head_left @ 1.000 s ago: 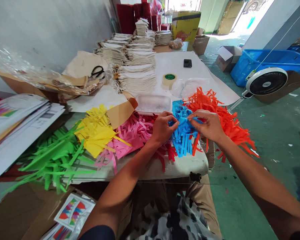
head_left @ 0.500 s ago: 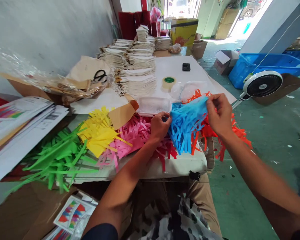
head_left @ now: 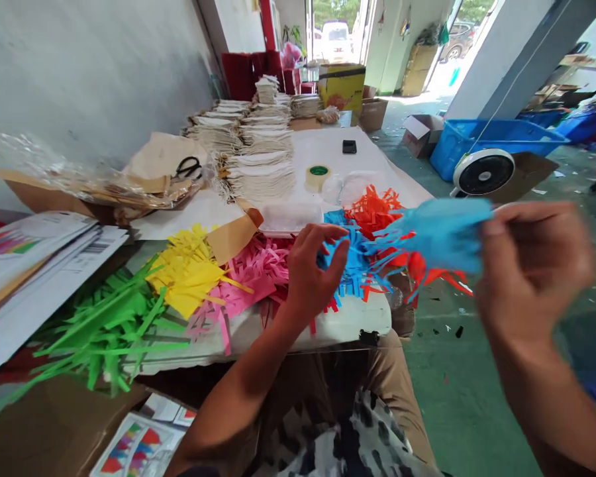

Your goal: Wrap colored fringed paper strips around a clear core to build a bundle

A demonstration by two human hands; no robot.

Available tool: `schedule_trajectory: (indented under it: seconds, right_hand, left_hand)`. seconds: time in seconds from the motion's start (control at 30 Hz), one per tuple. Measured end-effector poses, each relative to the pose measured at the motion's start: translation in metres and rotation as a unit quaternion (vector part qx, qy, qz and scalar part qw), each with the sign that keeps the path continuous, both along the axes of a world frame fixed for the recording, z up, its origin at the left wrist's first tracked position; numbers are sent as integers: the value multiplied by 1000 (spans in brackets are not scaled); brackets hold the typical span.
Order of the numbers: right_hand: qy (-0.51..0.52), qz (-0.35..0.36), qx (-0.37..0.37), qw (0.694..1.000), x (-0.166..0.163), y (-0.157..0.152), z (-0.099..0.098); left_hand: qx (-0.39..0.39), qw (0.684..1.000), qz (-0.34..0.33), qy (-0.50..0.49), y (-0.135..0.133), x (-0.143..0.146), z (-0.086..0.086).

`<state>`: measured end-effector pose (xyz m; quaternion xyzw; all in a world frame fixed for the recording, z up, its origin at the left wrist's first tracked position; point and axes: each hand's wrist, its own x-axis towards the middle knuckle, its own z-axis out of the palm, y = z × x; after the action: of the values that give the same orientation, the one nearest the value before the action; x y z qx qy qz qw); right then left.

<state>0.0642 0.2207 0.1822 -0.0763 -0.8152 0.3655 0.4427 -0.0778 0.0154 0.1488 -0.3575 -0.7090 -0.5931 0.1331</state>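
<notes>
Right hand (head_left: 531, 265) – blurred, fingers pinched on edge of blue fringed paper sheet (head_left: 437, 232), held up beyond bench (head_left: 350, 319) edge. Left hand (head_left: 310, 271) half open, fingertips touching blue paper strip pile (head_left: 350, 262) – between pink fringed paper pile (head_left: 258, 265) and orange fringed paper pile (head_left: 375, 209).

A blue fringed paper strip (head_left: 442, 232) hangs lifted, blurred, right of the blue pile (head_left: 348, 257).
</notes>
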Motion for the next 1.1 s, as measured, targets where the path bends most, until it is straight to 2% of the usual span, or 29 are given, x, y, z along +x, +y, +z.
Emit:
schedule_trajectory:
  seconds: [0.03, 0.13, 0.3, 0.4, 0.5, 0.6, 0.67, 0.73, 0.87, 0.93, 1.0, 1.07, 1.1]
  right_hand:
    - [64, -57, -19, 996, 6, -17, -4]
    - [59, -41, -58, 996, 19, -51, -17]
    - [16, 16, -85, 996, 52, -62, -30]
    - [-14, 75, -102, 992, 68, -56, -28]
    - [-76, 204, -121, 968, 75, -43, -24]
    - [-190, 339, -126, 913, 75, -29, -29]
    - [-225, 391, -159, 878, 76, -22, -39]
    - [-212, 424, -208, 855, 80, -19, -50]
    - [-244, 448, -285, 812, 87, -22, -63]
    - [-276, 431, -306, 803, 84, -25, -67]
    - [-298, 402, -306, 810, 75, -26, -72]
    - [-315, 363, -282, 830, 61, -23, -82]
    - [-320, 336, -257, 848, 53, -21, -89]
  left_hand:
    - [14, 999, -47, -5, 0, 14, 10]
    - [3, 991, -130, 11, 3, 49, 25]
    - [-20, 991, -129, 39, 4, 76, 19]
    - [-36, 978, -199, -45, -3, 83, 19]
    - [-60, 920, -326, -210, -11, 86, 24]
    - [-75, 844, -395, -355, -19, 87, 24]
    - [-98, 806, -406, -419, -27, 87, 20]
    - [-124, 775, -406, -468, -37, 88, 14]
    - [-140, 735, -397, -532, -61, 85, 2]
    - [-153, 742, -384, -528, -69, 76, -2]
    - [-188, 772, -360, -489, -74, 61, -5]
    - [-248, 839, -288, -389, -77, 42, -10]
    - [-286, 876, -226, -315, -78, 34, -13]
